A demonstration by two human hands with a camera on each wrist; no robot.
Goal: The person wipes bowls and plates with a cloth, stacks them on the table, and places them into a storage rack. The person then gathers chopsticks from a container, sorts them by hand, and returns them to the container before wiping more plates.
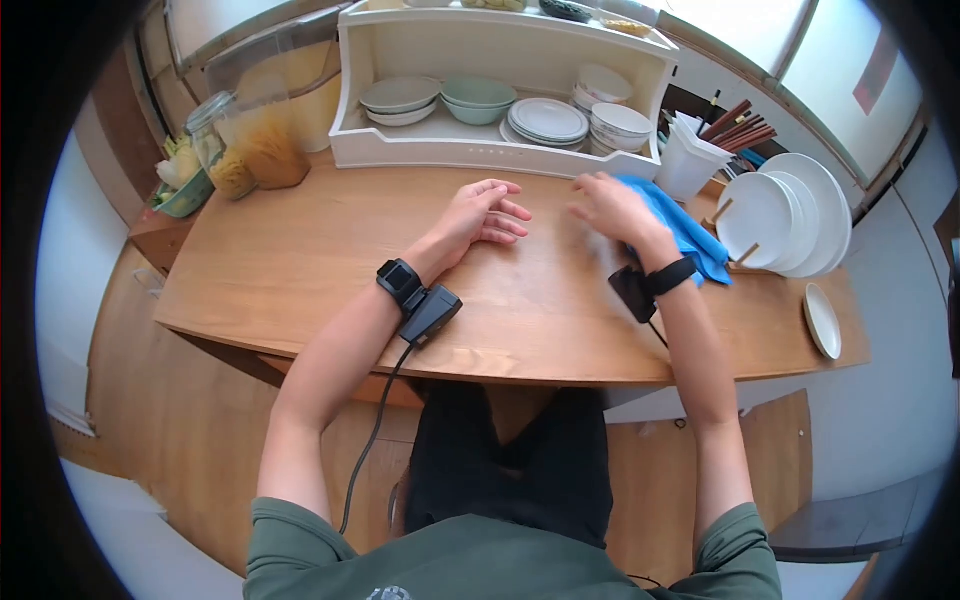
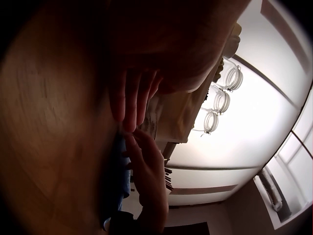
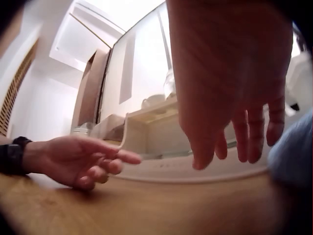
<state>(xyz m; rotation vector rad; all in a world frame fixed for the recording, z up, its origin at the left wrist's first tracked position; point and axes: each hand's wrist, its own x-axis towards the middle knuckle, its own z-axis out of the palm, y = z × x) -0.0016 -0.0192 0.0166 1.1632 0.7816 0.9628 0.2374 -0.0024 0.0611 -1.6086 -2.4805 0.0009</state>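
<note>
My left hand (image 1: 480, 222) rests on its side on the wooden table (image 1: 400, 330), fingers loosely bent and holding nothing. A little to its right, my right hand (image 1: 618, 210) hovers over the table, slightly blurred. In the right wrist view the fingers of the right hand (image 3: 234, 83) hang down with nothing between them. Right beside that hand lies a crumpled blue cloth (image 1: 695, 238), which the forearm partly overlaps in the head view. The left wrist view is dark, with the left hand's fingers (image 2: 131, 100) stretched toward the right hand (image 2: 149, 171).
A white shelf (image 1: 480, 155) at the back holds green bowls (image 1: 478, 92), stacked plates (image 1: 548, 120) and small bowls (image 1: 620, 122). White plates (image 1: 755, 220) stand in a rack at right, near a chopstick holder (image 1: 690, 160) and a small oval dish (image 1: 822, 322). Pasta containers (image 1: 270, 150) stand at left.
</note>
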